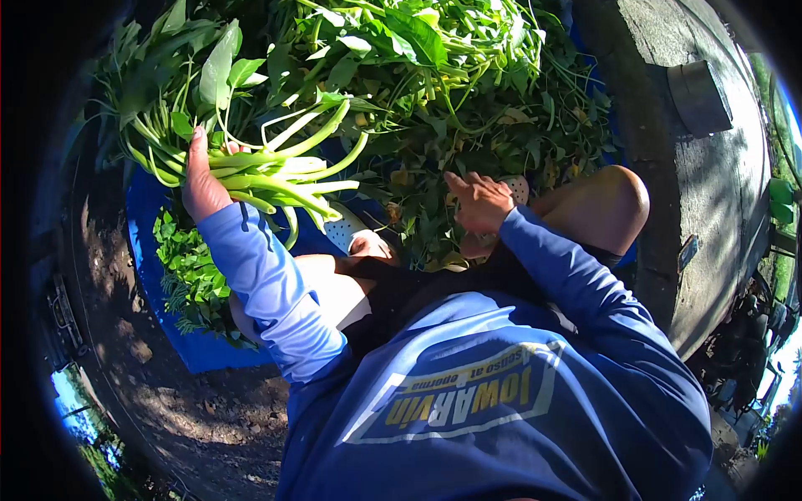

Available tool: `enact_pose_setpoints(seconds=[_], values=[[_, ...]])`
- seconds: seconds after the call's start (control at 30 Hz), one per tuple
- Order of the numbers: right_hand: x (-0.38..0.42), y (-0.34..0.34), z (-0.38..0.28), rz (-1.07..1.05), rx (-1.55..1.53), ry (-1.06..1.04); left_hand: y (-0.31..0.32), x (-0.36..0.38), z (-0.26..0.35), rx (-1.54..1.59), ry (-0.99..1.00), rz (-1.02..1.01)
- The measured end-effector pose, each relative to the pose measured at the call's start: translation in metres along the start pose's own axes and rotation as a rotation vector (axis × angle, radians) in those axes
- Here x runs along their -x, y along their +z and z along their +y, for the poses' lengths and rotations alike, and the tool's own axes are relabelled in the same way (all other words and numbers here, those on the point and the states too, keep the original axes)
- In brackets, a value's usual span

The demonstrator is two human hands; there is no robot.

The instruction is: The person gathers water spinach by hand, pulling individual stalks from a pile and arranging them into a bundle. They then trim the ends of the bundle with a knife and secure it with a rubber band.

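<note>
My left hand (205,179) is wrapped around a thick bunch of leafy greens (276,171) that looks like water spinach. The pale cut stems point right, and the leaves spread up and left. My right hand (483,203) hovers near my bent right knee, its index finger stretched out and the other fingers loosely bent; nothing shows in it. Below and beyond that hand lies a heap of loose leaves and stems (501,138). A brighter pile of the same greens (418,37) sits at the top.
A blue tarp (196,351) lies under the greens. Smaller-leaved greens (192,267) rest on it beside my left leg. White perforated clogs (341,231) are on my feet. To the right stands a concrete ledge (710,192) with a grey block (700,98) on it. Bare soil (230,417) borders the tarp.
</note>
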State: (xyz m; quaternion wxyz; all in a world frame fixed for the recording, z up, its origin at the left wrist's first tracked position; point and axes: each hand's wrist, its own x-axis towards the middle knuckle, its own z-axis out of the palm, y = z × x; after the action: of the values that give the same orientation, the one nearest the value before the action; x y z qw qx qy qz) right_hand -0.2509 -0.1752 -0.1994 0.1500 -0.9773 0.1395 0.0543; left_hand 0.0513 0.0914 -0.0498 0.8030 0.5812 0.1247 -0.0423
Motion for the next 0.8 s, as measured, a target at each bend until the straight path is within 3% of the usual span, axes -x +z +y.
enact_pose_setpoints(seconds=[0.07, 0.1, 0.17, 0.27, 0.33, 0.43, 0.5, 0.6, 0.7, 0.77, 0.8], values=[[-0.068, -0.004, 0.033, -0.195, -0.334, 0.365, 0.003, 0.01, -0.002, -0.026, -0.025, -0.025], [-0.095, 0.028, 0.064, -0.027, -0.422, 0.452, 0.008, 0.014, -0.004, -0.004, -0.033, -0.051], [-0.104, 0.029, 0.06, 0.208, -0.415, 0.463, 0.01, 0.009, -0.013, 0.002, -0.055, -0.104], [-0.106, 0.001, 0.06, -0.04, -0.25, 0.206, 0.019, 0.021, -0.014, -0.045, -0.022, -0.159], [-0.085, -0.045, 0.045, 0.047, -0.408, 0.213, 0.008, 0.015, -0.021, -0.09, -0.007, -0.19], [-0.048, -0.133, 0.017, 0.271, -0.966, 0.29, 0.015, 0.022, -0.025, -0.195, 0.103, -0.221], [-0.029, -0.181, 0.021, 0.227, -1.371, 0.271, -0.003, -0.006, -0.057, -0.494, 0.344, -0.302], [-0.01, -0.231, 0.017, 0.146, -1.703, 0.258, 0.007, -0.009, -0.07, -0.593, 0.358, -0.337], [0.007, -0.257, -0.002, 0.217, -1.689, 0.081, 0.002, 0.006, -0.058, -0.652, 0.374, -0.438], [0.005, -0.268, -0.027, 0.329, -1.578, -0.026, 0.037, 0.04, -0.04, -0.452, 0.165, -0.268], [0.005, -0.274, -0.037, 0.398, -1.483, -0.042, 0.036, 0.033, -0.052, -0.509, 0.128, -0.198]])
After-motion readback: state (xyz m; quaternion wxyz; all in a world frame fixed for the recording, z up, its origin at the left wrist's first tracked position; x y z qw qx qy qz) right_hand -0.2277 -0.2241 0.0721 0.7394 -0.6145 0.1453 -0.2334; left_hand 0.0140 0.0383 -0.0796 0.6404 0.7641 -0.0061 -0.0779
